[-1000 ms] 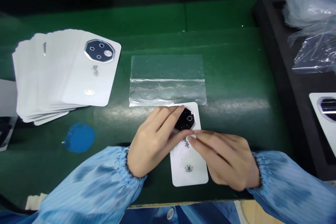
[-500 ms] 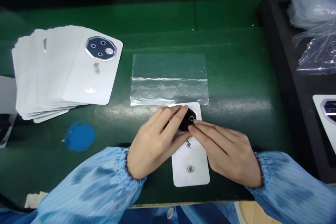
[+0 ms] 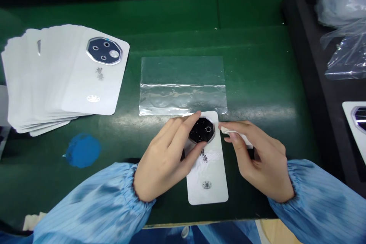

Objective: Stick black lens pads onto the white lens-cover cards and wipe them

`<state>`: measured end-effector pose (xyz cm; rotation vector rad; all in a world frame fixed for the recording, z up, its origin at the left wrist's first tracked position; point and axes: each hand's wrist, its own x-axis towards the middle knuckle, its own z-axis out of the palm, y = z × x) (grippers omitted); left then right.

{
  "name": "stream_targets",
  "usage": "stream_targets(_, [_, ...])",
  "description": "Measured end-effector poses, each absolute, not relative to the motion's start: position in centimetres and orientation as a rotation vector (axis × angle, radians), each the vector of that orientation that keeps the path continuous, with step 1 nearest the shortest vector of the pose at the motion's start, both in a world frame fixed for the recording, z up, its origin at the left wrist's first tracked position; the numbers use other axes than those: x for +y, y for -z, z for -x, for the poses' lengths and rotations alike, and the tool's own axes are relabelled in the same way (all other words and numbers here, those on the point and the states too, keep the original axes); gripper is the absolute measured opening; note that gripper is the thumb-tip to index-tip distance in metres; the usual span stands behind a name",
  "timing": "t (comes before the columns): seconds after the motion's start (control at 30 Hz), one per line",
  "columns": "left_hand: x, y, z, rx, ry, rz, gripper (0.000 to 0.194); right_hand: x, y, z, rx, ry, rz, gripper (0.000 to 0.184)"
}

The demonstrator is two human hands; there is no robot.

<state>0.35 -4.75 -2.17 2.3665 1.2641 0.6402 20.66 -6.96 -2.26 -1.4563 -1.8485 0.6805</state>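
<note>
A white phone back cover point(image 3: 208, 175) with a black octagonal camera module point(image 3: 201, 130) lies on the green bench in front of me. My left hand point(image 3: 171, 152) grips it at the camera module, thumb on the lower edge and fingers along the upper left. Whitish smears show below the module, around the dark lettering. Just right of the cover, my right hand point(image 3: 257, 152) pinches a small folded white wipe point(image 3: 243, 139) between thumb and fingers. Above the cover a clear plastic bag point(image 3: 183, 84) lies flat.
At left, a fanned stack of white phone back covers point(image 3: 71, 76) rests on the bench point(image 3: 257, 65). A blue round patch point(image 3: 83, 150) sits below it. On the right, a black tray point(image 3: 303, 53) holds crumpled plastic bags point(image 3: 343, 4) and another white cover point(image 3: 353, 126).
My right hand has moved right, off the camera module, and the white wipe now shows in its fingers. My left hand stays on the cover. The view has shifted slightly.
</note>
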Motion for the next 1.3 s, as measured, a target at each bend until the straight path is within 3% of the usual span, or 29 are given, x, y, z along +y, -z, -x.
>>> stream_targets(0.33, [-4.65, 2.11, -0.41, 1.282, -0.654, -2.337, 0.049, -6.92, 2.08, -20.79, -1.812, -0.769, 1.480, 0.027])
stream_targets(0.57, [-4.61, 2.47, -0.30, 1.224, -0.665, -2.331, 0.064, -6.86, 1.75, -20.68, -1.828, -0.774, 1.474, 0.026])
stream_targets(1.3, [-4.29, 2.21, -0.31, 1.163, -0.675, -2.352, 0.056, -6.71, 1.82, -20.78, -1.870, -0.775, 1.487, 0.027])
